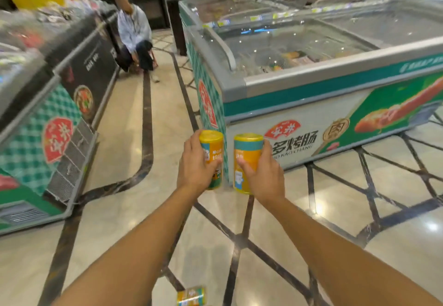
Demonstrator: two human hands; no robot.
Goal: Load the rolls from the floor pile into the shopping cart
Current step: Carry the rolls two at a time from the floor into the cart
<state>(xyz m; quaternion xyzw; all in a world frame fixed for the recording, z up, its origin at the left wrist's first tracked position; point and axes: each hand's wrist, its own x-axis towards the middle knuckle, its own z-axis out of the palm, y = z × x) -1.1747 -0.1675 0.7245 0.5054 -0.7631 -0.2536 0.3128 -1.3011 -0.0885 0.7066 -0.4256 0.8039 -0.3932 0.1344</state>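
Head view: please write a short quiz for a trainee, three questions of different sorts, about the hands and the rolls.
1. True or false: the left hand holds one roll and the right hand holds another roll.
2. How many rolls are in view? A one, B three, C six.
3. Fill in: the roll that no hand holds lies on the ____.
Key: 1 true; 2 B; 3 floor.

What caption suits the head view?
Left hand grips one roll, right hand another roll; a third roll lies on the floor.
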